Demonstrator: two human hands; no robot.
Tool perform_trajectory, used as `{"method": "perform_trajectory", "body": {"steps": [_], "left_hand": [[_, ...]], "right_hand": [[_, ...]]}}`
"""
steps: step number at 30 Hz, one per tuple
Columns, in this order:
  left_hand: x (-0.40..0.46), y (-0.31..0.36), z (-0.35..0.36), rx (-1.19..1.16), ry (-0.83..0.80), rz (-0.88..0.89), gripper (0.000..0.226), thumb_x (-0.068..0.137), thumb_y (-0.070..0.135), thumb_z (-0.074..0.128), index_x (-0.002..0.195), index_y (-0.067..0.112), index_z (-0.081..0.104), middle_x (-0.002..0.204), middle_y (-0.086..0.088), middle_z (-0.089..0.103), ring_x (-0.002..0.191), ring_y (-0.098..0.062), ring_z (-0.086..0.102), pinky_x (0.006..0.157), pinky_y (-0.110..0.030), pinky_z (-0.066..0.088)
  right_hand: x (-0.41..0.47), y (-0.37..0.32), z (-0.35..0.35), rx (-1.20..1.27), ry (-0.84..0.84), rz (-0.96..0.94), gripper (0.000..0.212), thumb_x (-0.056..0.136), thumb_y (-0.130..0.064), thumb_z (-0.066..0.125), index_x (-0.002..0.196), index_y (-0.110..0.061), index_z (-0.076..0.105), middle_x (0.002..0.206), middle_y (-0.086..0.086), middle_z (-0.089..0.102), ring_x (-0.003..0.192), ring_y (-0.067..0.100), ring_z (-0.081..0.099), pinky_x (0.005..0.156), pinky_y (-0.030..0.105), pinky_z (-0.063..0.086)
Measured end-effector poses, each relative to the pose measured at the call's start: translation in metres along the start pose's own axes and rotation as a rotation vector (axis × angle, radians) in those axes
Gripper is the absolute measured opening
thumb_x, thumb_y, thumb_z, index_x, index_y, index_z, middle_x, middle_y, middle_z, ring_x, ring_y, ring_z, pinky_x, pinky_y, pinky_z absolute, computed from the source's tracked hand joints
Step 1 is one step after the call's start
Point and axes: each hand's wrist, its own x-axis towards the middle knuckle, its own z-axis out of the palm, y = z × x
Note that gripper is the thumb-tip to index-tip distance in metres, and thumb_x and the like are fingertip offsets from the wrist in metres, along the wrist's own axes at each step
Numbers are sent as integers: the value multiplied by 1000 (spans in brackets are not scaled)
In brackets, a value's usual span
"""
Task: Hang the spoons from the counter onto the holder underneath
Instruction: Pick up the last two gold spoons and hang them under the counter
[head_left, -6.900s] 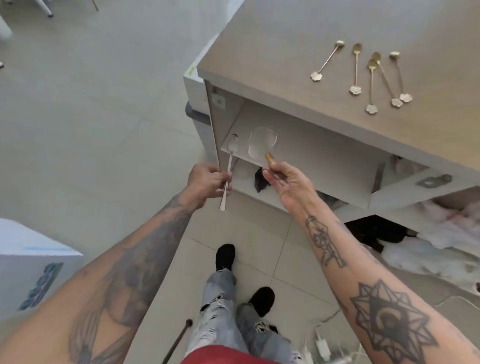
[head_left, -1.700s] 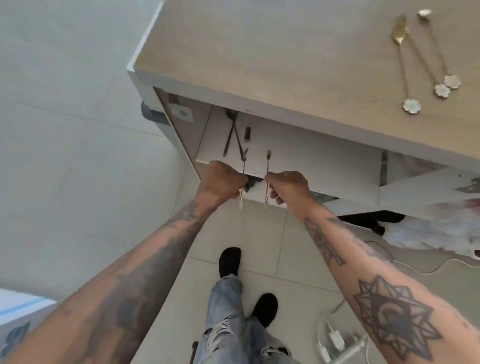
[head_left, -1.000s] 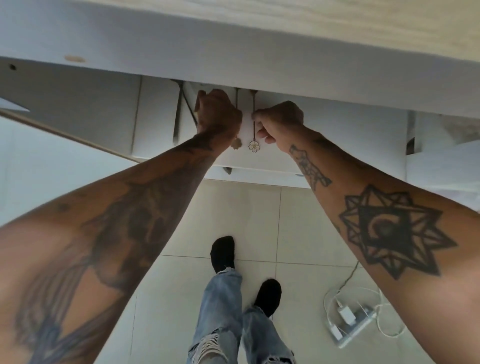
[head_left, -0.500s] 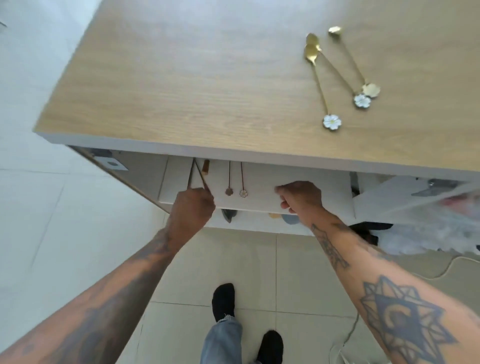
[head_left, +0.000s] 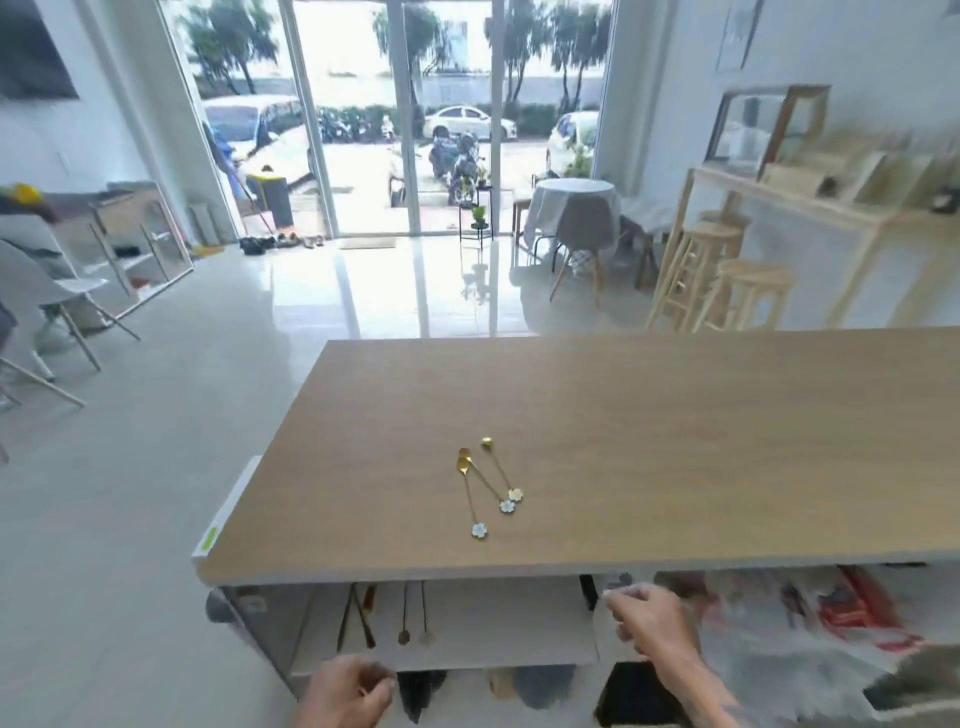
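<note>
Now, three gold spoons (head_left: 485, 486) on the wooden table (head_left: 675, 441), near its front edge, bowls pointing away, flower-shaped ends toward the viewer. Two of them crossing near the bowls; the third just beside, to the right, its flower end close to its neighbour's. Under the tabletop, in the open white compartment (head_left: 483, 644), two more slim spoons (head_left: 414, 613) hanging side by side from up under the top, flower ends down, a small gap between them. Left of those, a pair of darker long utensils (head_left: 355, 618) hanging crossed, plus a short brownish handle next to them. The holder itself hidden behind the table edge, not possible to make out.

Left hand (head_left: 349, 693) low at the bottom of the frame, in front of the compartment's lower shelf, fingers curled in loosely, nothing visible in them. Right hand (head_left: 649, 621) further right, just below the table edge, beside the dark divider; blurred, fingers loosely bent, nothing clearly held, though a small pale smear at the fingertips not possible to identify. Both hands apart from every spoon.

Beyond the table: pale glossy floor (head_left: 156, 415), glass doors (head_left: 405, 114) with parked cars and motorbikes outside, wooden stools (head_left: 727, 280) on the right.
</note>
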Motion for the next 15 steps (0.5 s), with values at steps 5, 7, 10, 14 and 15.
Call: {"method": "perform_trajectory", "body": {"steps": [5, 7, 10, 14, 15], "left_hand": [[21, 69, -34, -6, 111, 134, 24, 88, 23, 67, 65, 28, 71, 62, 12, 70, 57, 10, 62, 56, -8, 46], [36, 91, -40, -23, 137, 163, 22, 88, 25, 66, 67, 29, 70, 63, 14, 69, 60, 10, 61, 56, -7, 44], [64, 120, -48, -60, 133, 168, 16, 89, 25, 63, 77, 26, 73, 72, 12, 70, 64, 2, 63, 59, -13, 46], [106, 141, -42, -40, 146, 105, 20, 89, 28, 63, 97, 16, 76, 93, 0, 74, 80, -11, 65, 70, -21, 49], [118, 144, -39, -32, 148, 82, 20, 89, 29, 63, 98, 16, 75, 93, -1, 73, 81, -12, 64, 71, -23, 50]], "right_hand": [[4, -45, -51, -21, 4, -95, 20, 83, -32, 71, 89, -13, 72, 85, 10, 76, 82, 24, 71, 72, 34, 57], [10, -69, -59, -41, -39, -140, 22, 83, -29, 72, 91, -8, 72, 81, 10, 74, 66, 20, 67, 53, 26, 48], [21, -108, -57, -104, -102, -202, 16, 82, -29, 72, 85, -14, 69, 73, 4, 67, 58, 15, 61, 48, 21, 41], [44, -153, -24, -187, -144, -260, 13, 79, -33, 72, 79, -20, 68, 68, -3, 64, 65, 14, 61, 56, 22, 45], [51, -160, -10, -209, -157, -265, 13, 78, -34, 72, 78, -22, 68, 71, -4, 65, 67, 13, 60, 61, 24, 48]]}}
